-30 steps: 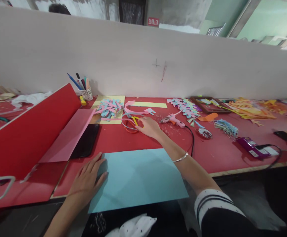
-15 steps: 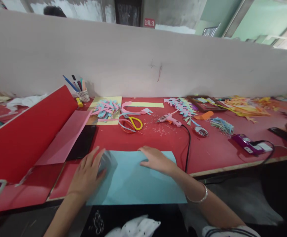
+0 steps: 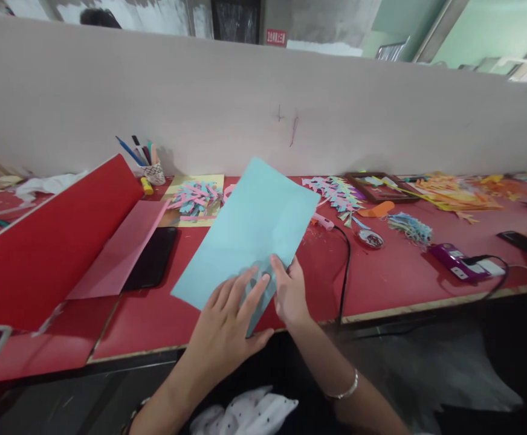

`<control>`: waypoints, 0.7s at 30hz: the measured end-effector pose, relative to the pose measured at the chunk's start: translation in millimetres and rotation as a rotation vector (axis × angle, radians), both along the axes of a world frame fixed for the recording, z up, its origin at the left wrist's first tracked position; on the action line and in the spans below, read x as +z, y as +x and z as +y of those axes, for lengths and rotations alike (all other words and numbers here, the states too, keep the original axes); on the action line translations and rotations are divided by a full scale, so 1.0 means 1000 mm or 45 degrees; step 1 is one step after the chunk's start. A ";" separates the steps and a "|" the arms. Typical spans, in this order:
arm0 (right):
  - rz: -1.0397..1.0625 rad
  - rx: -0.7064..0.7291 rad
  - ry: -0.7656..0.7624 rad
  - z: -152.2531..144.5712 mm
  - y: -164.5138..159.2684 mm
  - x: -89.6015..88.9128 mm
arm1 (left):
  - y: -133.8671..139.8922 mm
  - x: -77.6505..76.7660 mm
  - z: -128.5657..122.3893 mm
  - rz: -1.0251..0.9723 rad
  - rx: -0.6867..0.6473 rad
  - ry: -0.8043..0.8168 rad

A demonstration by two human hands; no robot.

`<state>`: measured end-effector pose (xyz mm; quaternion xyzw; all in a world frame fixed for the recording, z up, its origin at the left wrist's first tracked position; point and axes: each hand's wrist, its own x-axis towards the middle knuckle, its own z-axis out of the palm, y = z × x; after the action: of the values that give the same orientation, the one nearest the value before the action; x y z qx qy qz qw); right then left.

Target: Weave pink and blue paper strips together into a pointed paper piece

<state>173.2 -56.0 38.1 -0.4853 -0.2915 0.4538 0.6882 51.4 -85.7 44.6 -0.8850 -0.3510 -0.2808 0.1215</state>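
Note:
A light blue sheet of paper (image 3: 254,217) is tilted up over the red table, its far corner high in the middle of the view. My right hand (image 3: 290,293) pinches its lower right edge, thumb on the face of the sheet. My left hand (image 3: 234,311) lies against the lower part of the sheet with its fingers stretched out and apart. Behind the sheet, the pink glue gun (image 3: 324,222) shows only its handle end. The sheet hides the scissors.
To the left lean a red board (image 3: 59,241) and pink paper (image 3: 122,248), beside a black tablet-like slab (image 3: 157,260). Paper strips (image 3: 195,199) and a pen cup (image 3: 155,174) stand behind. A black cord (image 3: 347,272) crosses the table's front edge near a purple power strip (image 3: 456,261).
The blue sheet has been lifted off the table edge and turned, now smaller in outline as if folded. Both hands have come together at its lower end; the right hand now grips it.

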 end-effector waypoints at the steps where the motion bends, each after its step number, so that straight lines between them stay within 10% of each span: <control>1: 0.093 -0.017 -0.060 -0.004 -0.006 -0.004 | 0.002 -0.002 0.001 0.047 0.015 -0.010; 8: 0.002 0.227 -0.121 -0.027 0.002 -0.028 | -0.008 -0.024 0.008 0.371 0.156 -0.180; 14: -1.144 -0.272 0.179 -0.043 0.041 -0.035 | -0.036 -0.040 0.013 0.455 0.071 -0.327; 21: -2.206 0.716 0.432 -0.035 0.036 -0.033 | -0.054 -0.048 0.024 0.387 -0.064 -0.476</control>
<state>208.9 -90.8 5.1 -0.4593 -0.8737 0.0340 0.1564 -3.1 -61.7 -3.5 -0.9326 -0.3525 -0.0775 -0.0002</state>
